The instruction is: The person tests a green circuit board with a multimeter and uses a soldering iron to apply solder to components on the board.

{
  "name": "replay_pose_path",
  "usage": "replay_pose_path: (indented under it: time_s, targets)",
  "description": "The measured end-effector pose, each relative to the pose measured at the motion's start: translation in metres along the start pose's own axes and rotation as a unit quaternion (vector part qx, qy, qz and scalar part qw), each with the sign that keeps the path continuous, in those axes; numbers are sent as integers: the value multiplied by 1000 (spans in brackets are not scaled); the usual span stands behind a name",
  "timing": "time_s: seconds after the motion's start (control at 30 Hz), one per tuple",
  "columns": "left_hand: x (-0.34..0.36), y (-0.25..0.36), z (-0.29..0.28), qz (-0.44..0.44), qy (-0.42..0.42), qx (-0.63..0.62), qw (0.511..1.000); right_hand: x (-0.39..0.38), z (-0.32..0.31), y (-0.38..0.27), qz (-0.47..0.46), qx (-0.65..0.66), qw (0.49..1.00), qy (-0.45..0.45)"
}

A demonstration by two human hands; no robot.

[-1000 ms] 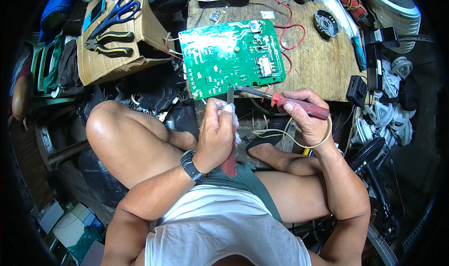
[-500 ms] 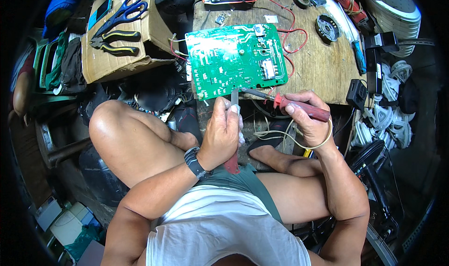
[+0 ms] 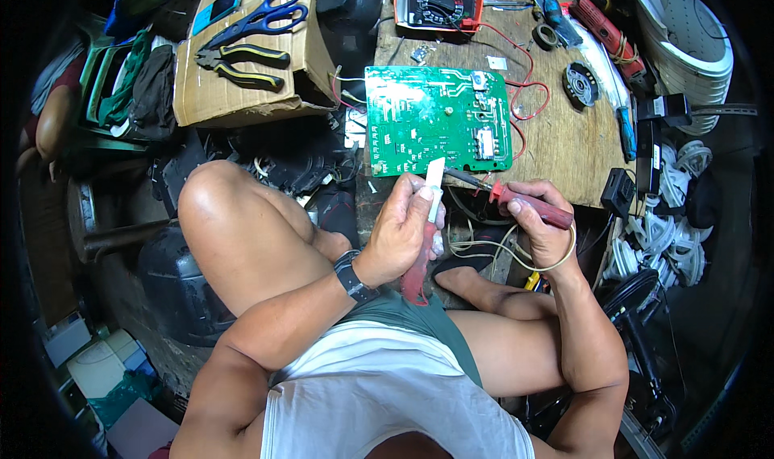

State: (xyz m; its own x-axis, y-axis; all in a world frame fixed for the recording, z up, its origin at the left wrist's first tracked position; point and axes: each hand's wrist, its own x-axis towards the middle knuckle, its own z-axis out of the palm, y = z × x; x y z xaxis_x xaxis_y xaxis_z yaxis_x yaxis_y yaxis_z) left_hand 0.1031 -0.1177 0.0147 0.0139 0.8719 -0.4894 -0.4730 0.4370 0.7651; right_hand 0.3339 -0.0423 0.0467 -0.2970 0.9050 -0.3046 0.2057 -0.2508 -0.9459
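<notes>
My left hand [image 3: 395,231] is closed round a red-handled knife [image 3: 416,277], its pale flat blade pointing up over the near edge of the green circuit board [image 3: 411,128]. My right hand [image 3: 542,227] grips a soldering iron [image 3: 534,206] by its dark red handle, a pale cord looping below the wrist. The iron's tip reaches left to the blade, close to the board's front edge; whether the two touch cannot be made out. The board lies on the wooden bench [image 3: 556,160], with bright glare on its upper left.
An orange-framed multimeter [image 3: 439,7] with red leads stands behind the board. To the left, a cardboard box [image 3: 189,92] carries blue scissors [image 3: 258,19] and pliers [image 3: 246,62]. A round black part [image 3: 580,85], a tape roll [image 3: 545,36] and a red power tool [image 3: 609,35] lie right.
The whole view has shifted, so the bench appears further right and lower. My left hand has turned the knife, showing its blade's broad face, tilted right. Both hands keep their tools.
</notes>
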Motion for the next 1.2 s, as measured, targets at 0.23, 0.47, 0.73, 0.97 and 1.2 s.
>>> replay_pose_path:
  time_s: [0.23,0.47,0.73,0.97,1.2]
  targets:
    - [-8,-1,-8,4,55,135,989,-1,1,-1,-5,-5,1000,3]
    - [-6,-8,-6,7,50,156,987,-1,0,-2,1,-15,1000,3]
    - [-2,-4,2,2,73,170,983,0,-1,-3,-11,-34,999,-3]
    - [2,-14,8,33,107,169,979,-1,2,-9,-12,-19,1000,-7]
    - [2,-28,5,87,128,203,967,0,0,-7,-14,-40,999,-16]
